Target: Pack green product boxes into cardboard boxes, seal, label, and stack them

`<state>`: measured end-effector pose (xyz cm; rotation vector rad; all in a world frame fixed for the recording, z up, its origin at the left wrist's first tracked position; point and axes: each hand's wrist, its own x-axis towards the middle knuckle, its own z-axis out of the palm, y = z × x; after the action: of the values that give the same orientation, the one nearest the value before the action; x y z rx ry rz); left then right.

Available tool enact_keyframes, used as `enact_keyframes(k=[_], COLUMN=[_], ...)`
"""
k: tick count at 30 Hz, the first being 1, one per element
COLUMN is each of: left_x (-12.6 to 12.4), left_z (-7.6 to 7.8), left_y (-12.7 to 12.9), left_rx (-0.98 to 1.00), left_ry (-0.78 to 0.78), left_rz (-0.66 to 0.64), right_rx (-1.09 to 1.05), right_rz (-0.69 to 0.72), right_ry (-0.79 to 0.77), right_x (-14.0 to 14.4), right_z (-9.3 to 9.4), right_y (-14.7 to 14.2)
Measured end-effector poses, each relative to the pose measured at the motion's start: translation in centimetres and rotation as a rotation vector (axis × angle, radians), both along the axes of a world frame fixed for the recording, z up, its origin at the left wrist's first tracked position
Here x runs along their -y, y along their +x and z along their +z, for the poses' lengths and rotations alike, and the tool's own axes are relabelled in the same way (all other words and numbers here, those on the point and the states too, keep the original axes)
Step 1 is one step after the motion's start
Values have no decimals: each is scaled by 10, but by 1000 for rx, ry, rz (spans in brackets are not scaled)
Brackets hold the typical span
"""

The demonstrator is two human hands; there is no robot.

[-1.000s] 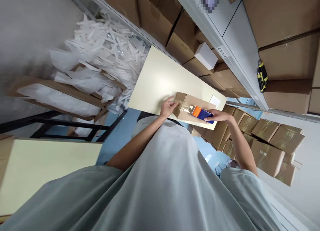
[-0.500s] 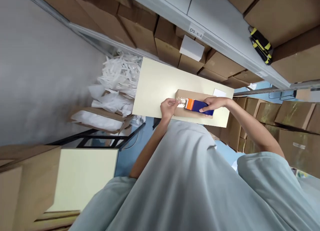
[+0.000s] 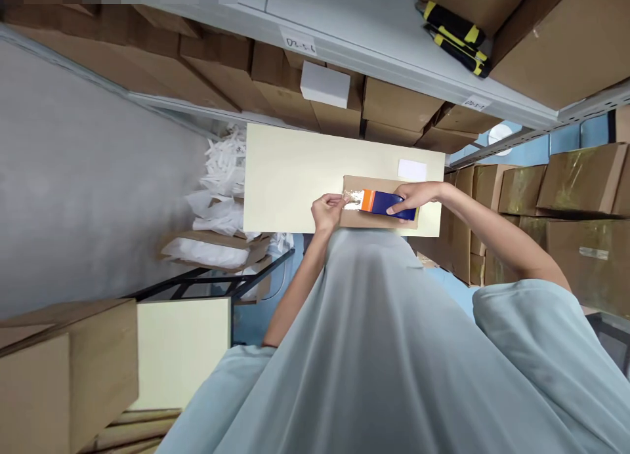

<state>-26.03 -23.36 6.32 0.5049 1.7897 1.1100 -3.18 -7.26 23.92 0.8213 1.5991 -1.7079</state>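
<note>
A small brown cardboard box lies on the pale tabletop in front of my body. My right hand grips a dark blue and orange tape dispenser, held over the top of the box. From its orange end a shiny strip of clear tape runs to the box's left edge. At that edge the fingers of my left hand are pinched together on the tape's end. Part of the dispenser is hidden beneath my right hand.
A white paper slip lies on the tabletop behind the box. Cutters with yellow and black handles rest on the shelf above. Stacked cartons stand at right, white packing material at left, another carton at lower left.
My view has turned, so the shelf and cutters appear farther left and higher. Both hands keep nearly the same places on the tape and the dispenser.
</note>
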Motion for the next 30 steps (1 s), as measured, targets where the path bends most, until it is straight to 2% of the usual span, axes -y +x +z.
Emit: enact_keyframes(k=[5,9,12,15,19,23,30], left_x=[2,7,13,20,23,17,13], left_z=[7,13,12,7,-5,-12,-14], left_y=[-6,-27,-56,-90,-124,-137,-141], left_rx=[-3,-25,-69,-108,-150,-161,-168], left_ry=[-23,-35,-57,-59,-39,-11,-46], left_rz=[2,30,105,167,169,151,161], right_rx=[74,83,87,98,142,140,235], right_rz=[-34,-2,38,45,33,100,117], right_ry=[11,41,10,55,104,53,67], right_x=[6,3,-10,-31,-49,-47,-39], right_z=[-4,-3,5,14,12,5,1], right_y=[-12,-23,-3,34,69,76,94])
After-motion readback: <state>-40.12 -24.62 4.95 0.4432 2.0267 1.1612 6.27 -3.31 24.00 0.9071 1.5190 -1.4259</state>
